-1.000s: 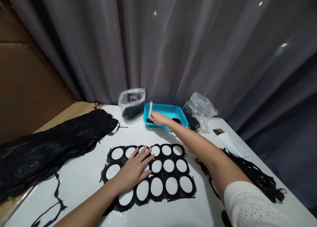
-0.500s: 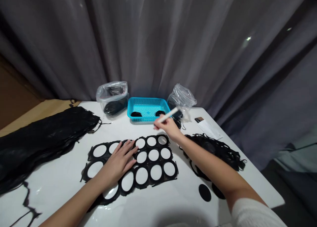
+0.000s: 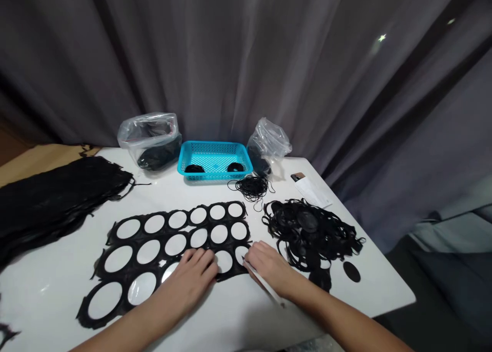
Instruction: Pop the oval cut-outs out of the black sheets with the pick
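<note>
Left hand: my left hand (image 3: 192, 280) lies flat, fingers spread, pressing the near edge of the black sheet (image 3: 169, 244); it grips nothing.
Right hand: my right hand (image 3: 269, 267) is curled around a thin white stick (image 3: 265, 285), possibly a blade, touching the sheet's right near corner.
Sheet: thin, matt, flat on the glossy white worktop (image 3: 238, 311), punched with rows of round holes.
Scraps: a tangled heap of black rings and discs (image 3: 311, 231) just right of my right hand.
Beyond: a turquoise perforated basket (image 3: 213, 160).
</note>
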### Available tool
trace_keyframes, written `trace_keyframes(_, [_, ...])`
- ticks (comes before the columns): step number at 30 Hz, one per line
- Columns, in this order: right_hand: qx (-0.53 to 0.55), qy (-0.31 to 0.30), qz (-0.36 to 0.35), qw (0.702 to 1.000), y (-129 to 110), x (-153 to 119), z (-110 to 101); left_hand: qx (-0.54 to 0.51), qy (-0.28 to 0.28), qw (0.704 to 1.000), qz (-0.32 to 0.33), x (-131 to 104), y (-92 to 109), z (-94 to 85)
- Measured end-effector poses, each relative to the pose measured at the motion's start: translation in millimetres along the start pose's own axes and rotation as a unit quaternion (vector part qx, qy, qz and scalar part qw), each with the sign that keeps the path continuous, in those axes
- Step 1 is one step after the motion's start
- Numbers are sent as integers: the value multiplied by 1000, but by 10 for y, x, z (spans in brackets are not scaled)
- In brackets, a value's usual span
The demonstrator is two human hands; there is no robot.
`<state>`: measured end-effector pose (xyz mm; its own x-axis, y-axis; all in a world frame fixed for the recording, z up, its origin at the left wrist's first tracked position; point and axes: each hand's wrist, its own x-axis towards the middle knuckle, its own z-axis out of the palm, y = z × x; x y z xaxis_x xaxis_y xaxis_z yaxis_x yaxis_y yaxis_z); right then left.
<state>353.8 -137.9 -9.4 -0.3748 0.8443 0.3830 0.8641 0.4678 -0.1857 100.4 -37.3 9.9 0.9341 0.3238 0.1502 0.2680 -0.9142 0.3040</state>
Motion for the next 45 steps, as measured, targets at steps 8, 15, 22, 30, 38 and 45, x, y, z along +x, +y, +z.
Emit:
trace_keyframes(8, [21, -19, 24, 999, 9, -143, -113, -74, -32, 997, 11, 53, 248, -5])
trace_keyframes(15, [294, 59, 232, 926, 418, 387, -434, -56, 44, 997, -22, 481, 34, -168])
trace_keyframes(22, [413, 7, 294, 862, 769, 850, -61, 103, 97, 990, -28, 676, -280, 328])
trace_keyframes(30, [413, 4, 305, 858, 802, 826, 46, 115, 82, 989, -39, 638, -230, 302])
trace_keyframes(38, [406, 0, 284, 868, 803, 835, 22, 124, 75, 989, -37, 655, -219, 290])
trace_keyframes(45, [369, 0, 260, 892, 802, 834, -16, 101, 76, 991, -40, 653, -231, 320])
